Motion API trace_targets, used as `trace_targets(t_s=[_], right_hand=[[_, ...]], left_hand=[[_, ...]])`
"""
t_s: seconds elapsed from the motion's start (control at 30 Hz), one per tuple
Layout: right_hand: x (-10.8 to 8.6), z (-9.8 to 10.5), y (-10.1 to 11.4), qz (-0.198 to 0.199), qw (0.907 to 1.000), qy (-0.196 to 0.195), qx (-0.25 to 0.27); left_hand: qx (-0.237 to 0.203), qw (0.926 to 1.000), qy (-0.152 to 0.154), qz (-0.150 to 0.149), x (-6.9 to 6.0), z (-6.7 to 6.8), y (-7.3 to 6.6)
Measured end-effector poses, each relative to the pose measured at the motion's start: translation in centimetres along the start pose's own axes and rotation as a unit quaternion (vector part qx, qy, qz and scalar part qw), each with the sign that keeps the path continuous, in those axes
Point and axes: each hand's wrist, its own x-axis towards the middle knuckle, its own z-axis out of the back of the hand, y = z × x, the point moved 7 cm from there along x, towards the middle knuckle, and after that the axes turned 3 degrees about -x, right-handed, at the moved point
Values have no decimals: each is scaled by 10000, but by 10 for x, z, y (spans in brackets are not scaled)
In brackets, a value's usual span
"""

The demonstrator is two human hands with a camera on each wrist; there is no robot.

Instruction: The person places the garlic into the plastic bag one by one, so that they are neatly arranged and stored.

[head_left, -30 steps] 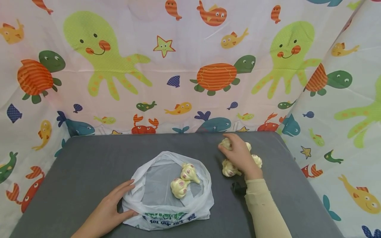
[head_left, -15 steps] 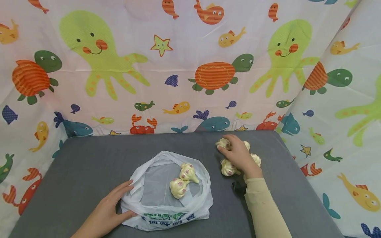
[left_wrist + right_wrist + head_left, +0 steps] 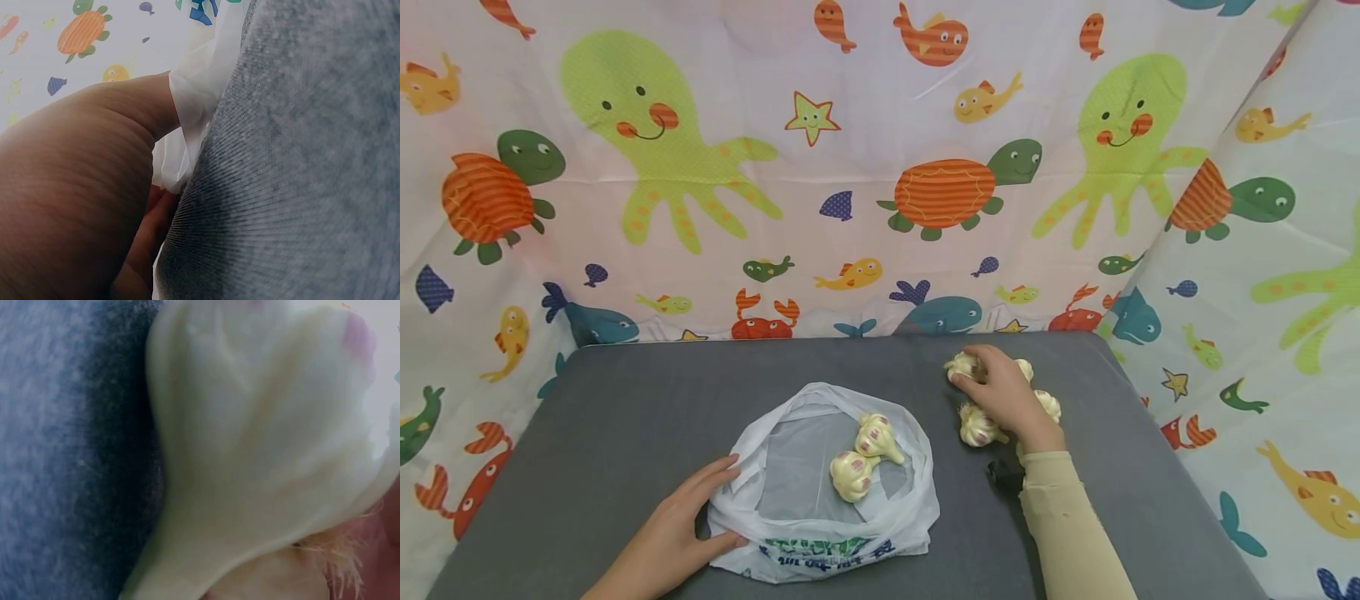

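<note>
On the left side of the white plastic bag [image 3: 895,533], the left hand [image 3: 662,533] rests with thumb and fingers spread wide apart. Plastic covers its thumb tip in the left wrist view. Two garlic bulbs [image 3: 852,476] lie inside the bag, touching. Farther right, the right hand [image 3: 1006,396] grips a garlic bulb [image 3: 960,365] between thumb and fingers at the back of a small group. Another bulb [image 3: 979,426] lies just below this hand, and part of the group is hidden beneath it. A pale bulb [image 3: 262,425] fills much of the right wrist view.
More garlic [image 3: 1047,405] lies to the right of the right hand. A small black object [image 3: 1003,476] sits beside the right wrist. The grey table [image 3: 647,417] ends at a patterned curtain [image 3: 850,192] behind and at the sides.
The gripped bulb has shifted slightly left with the right hand's fingertips. The left hand and the bag stay in place.
</note>
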Motion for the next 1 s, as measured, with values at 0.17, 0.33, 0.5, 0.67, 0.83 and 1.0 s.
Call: trace_targets(t_s=[0.17, 0.33, 0.5, 0.67, 0.83, 1.0], right_hand=[[0, 0, -1, -10, 10000, 8, -29], [0, -2, -4, -41, 9999, 93, -77], [0, -3, -4, -94, 9997, 202, -101], [0, -2, -3, -210, 9992, 326, -77], [0, -2, -2, -216, 9991, 361, -64], [-1, -2, -3, -248, 9989, 406, -55]], left_hand=[[1, 10000, 7, -2, 0, 0, 0], [33, 10000, -17, -67, 0, 1, -2], [36, 10000, 0, -21, 1, 3, -3], [18, 10000, 23, 59, 2, 4, -4], [1, 9999, 59, 141, 2, 4, -4], [-28, 9998, 97, 191, 2, 4, -5]])
